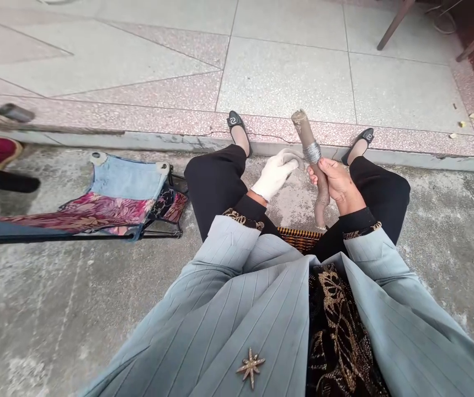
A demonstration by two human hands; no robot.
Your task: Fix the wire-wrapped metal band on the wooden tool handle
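My bare right hand (336, 179) is clenched around a brown, earth-coated stick (305, 129), just below a silver wire binding (312, 152). I hold the stick upright, slightly tilted, above the gap between my knees, well in from the edge of the concrete floor (439, 220). My white-gloved left hand (276, 173) sits just beside the binding, its fingers (283, 165) curled toward a pale grey strip (292, 157). Whether they grip the strip or only cup it I cannot tell, nor can I tell whether it joins the binding. I judge the step in hand to be work at that binding, with my right hand steadying the stick and my left at the wrapped part, so the next move calls for a firm hold below and careful fingers above. A woven basket rim (298, 238) shows between my knees, and a folding stool with denim and floral cloth (121, 182) stands off to my left.
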